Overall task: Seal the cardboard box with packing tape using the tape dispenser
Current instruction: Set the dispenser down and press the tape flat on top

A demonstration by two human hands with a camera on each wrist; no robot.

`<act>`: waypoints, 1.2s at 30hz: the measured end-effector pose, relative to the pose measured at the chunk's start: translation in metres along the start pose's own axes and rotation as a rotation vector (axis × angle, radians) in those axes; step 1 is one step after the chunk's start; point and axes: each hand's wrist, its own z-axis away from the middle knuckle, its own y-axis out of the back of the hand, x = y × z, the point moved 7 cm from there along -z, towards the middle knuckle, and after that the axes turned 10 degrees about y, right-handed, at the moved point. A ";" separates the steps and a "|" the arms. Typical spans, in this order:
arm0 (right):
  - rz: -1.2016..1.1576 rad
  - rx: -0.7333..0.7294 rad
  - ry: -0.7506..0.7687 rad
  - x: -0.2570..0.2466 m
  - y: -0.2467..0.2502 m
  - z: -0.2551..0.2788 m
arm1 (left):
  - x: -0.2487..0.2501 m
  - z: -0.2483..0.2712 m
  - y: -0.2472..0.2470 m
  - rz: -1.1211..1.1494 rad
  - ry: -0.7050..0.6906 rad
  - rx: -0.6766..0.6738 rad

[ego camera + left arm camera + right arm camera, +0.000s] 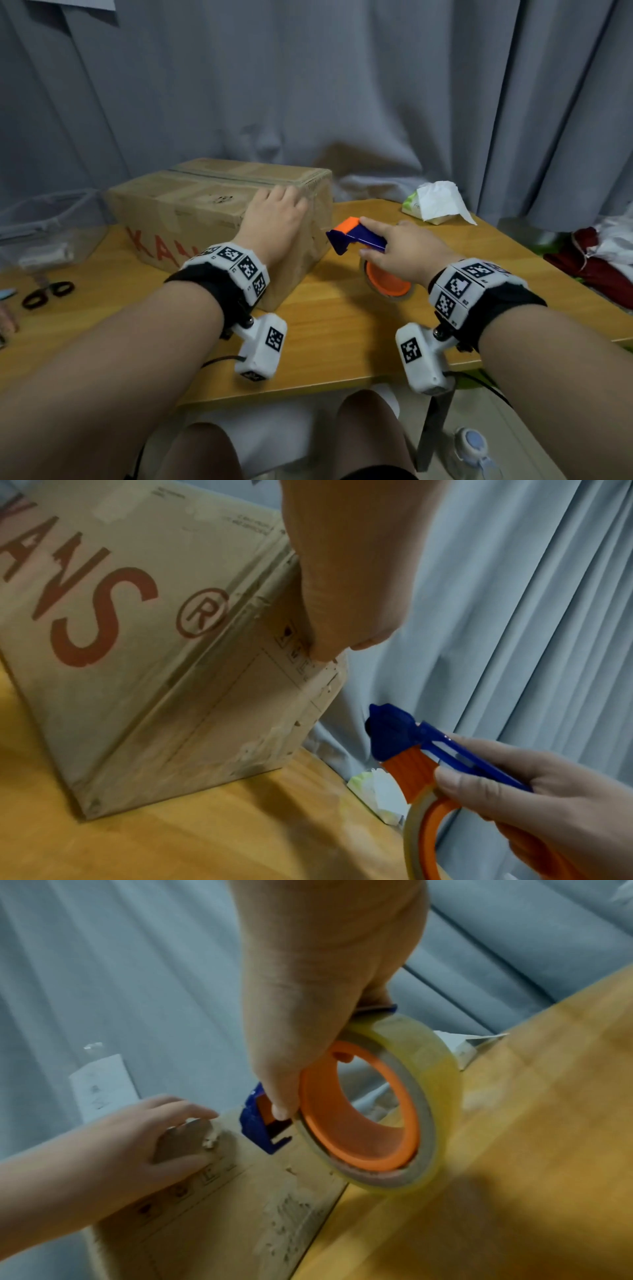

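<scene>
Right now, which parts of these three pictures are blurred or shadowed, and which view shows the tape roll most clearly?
Head view: edges bend and smear, scissors soft. Left wrist view: printing on the cardboard box is readable, though the right hand is blurred. Right wrist view: clearest tape roll in its tape dispenser; a dark shadow lies on the table beneath.

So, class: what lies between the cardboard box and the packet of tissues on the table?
The tape dispenser, gripped in the right hand, hangs there above bare wooden table. The head view shows it best.
</scene>
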 end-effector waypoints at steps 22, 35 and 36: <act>0.118 -0.274 0.136 -0.029 0.011 -0.045 | 0.012 -0.022 -0.004 -0.061 -0.114 0.006; 0.117 -0.320 0.023 -0.050 -0.001 -0.054 | 0.001 -0.015 -0.007 0.051 -0.223 0.086; 0.119 -0.324 0.018 -0.050 -0.001 -0.057 | 0.001 -0.014 -0.009 0.049 -0.236 0.090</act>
